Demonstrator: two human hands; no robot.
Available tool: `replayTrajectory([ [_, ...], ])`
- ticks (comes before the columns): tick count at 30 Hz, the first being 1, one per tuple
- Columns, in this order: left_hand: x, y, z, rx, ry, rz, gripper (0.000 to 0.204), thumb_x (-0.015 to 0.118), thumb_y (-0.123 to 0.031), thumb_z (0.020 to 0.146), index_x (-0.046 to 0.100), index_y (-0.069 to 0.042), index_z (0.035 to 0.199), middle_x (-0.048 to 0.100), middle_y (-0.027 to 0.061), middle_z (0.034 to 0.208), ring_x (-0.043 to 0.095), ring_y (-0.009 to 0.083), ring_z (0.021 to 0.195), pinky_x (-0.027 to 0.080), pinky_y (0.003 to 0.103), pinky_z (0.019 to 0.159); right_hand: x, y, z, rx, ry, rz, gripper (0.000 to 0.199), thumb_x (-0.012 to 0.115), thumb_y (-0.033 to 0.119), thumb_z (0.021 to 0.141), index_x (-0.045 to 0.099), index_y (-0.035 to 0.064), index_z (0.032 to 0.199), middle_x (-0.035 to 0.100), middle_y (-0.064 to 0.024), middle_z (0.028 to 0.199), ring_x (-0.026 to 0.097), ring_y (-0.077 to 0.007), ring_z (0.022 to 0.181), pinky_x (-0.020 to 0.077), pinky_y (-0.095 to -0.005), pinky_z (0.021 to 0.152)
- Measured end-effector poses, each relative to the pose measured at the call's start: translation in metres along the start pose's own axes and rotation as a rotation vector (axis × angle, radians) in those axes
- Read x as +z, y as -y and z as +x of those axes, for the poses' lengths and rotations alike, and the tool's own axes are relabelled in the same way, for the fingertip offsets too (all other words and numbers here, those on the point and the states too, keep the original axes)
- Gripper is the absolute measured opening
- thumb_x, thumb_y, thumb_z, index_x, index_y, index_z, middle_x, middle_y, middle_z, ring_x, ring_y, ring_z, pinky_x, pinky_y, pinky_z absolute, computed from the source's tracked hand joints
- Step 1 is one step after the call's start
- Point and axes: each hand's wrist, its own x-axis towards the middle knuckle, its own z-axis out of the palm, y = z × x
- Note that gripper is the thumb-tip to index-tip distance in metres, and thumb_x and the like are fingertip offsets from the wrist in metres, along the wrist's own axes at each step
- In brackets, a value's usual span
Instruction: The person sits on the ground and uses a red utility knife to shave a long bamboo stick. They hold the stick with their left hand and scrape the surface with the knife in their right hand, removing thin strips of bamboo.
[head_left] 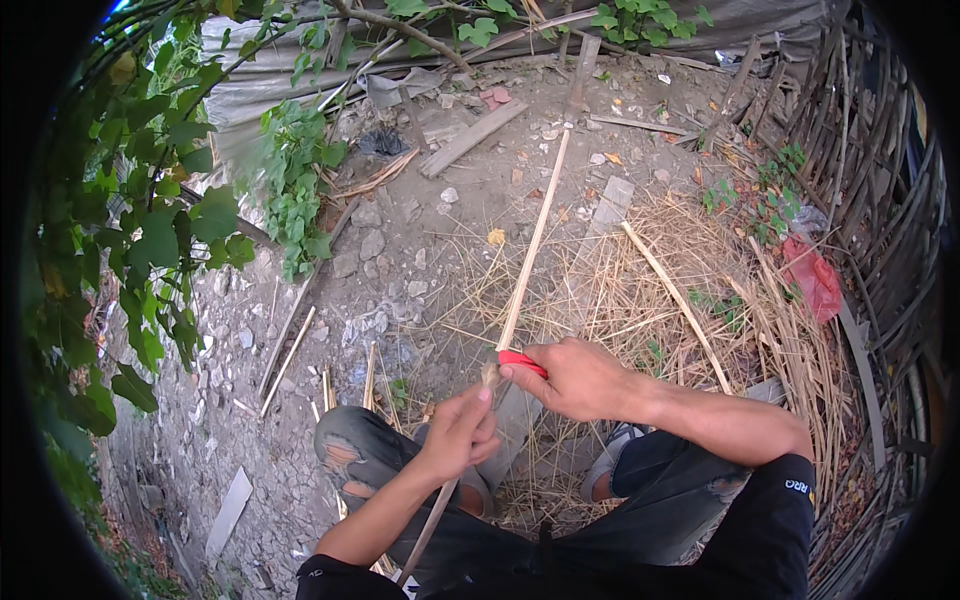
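Note:
A long thin wooden stick [535, 235] runs from my lap out to the far ground. Its far part is pale and looks bare of bark, while the near part by my left knee is brown. My left hand [459, 432] is closed around the brown part of the stick. In my right hand [572, 378] is a small red-handled tool [523, 362], pressed against the stick just beyond my left hand. Its blade or working edge cannot be made out behind the stick and fingers. Both hands are close together above the gap between my bent knees.
Straw-like pale shavings [660, 290] cover the ground ahead and right. Another pale stick [680, 305] lies across them. Boards [475, 138] and stones [372, 245] lie farther out. Leafy vines [160, 230] hang at left, a woven branch fence [880, 200] curves along the right.

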Motion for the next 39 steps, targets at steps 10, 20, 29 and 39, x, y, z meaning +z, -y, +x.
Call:
replayTrajectory([
  [10, -0.008, 0.001, -0.020, -0.082, -0.061, 0.099, 0.028, 0.043, -0.028, 0.111, 0.052, -0.007, 0.128, 0.030, -0.0049, 0.062, 0.024, 0.0056, 0.046, 0.023, 0.024, 0.042, 0.010, -0.039, 0.024, 0.120, -0.105, -0.209, 0.061, 0.042, 0.054, 0.105, 0.069, -0.0008, 0.098, 0.066, -0.0239, 0.067, 0.068, -0.0426, 0.066, 0.0535, -0.0541, 0.068],
  [20, -0.043, 0.029, -0.126, -0.179, 0.187, 0.245, 0.046, 0.039, -0.025, 0.112, 0.038, -0.005, 0.153, 0.028, -0.0036, 0.064, 0.025, 0.0066, 0.049, 0.026, 0.024, 0.046, -0.149, -0.279, -0.020, 0.755, -0.741, -0.231, 0.072, 0.036, 0.057, 0.106, 0.068, -0.0045, 0.087, 0.068, -0.0292, 0.079, 0.069, -0.0438, 0.080, 0.0524, -0.0520, 0.079],
  [29, -0.041, 0.011, -0.062, -0.124, 0.006, -0.051, 0.053, 0.036, -0.038, 0.112, 0.034, -0.011, 0.157, 0.026, -0.0052, 0.061, 0.024, 0.0059, 0.045, 0.024, 0.024, 0.043, -0.094, -0.135, 0.012, 0.358, -0.538, -0.109, 0.063, 0.045, 0.053, 0.104, 0.066, -0.0045, 0.086, 0.064, -0.0252, 0.070, 0.066, -0.0417, 0.071, 0.0482, -0.0500, 0.071],
  [39, -0.005, -0.004, -0.019, -0.148, 0.087, -0.093, 0.053, 0.035, -0.043, 0.111, 0.036, -0.015, 0.156, 0.025, -0.0059, 0.061, 0.024, 0.0055, 0.044, 0.024, 0.024, 0.042, -0.001, -0.006, -0.002, -0.008, -0.027, 0.042, 0.049, 0.048, 0.045, 0.105, 0.069, 0.0021, 0.096, 0.064, -0.0247, 0.070, 0.065, -0.0444, 0.070, 0.0507, -0.0526, 0.067],
])
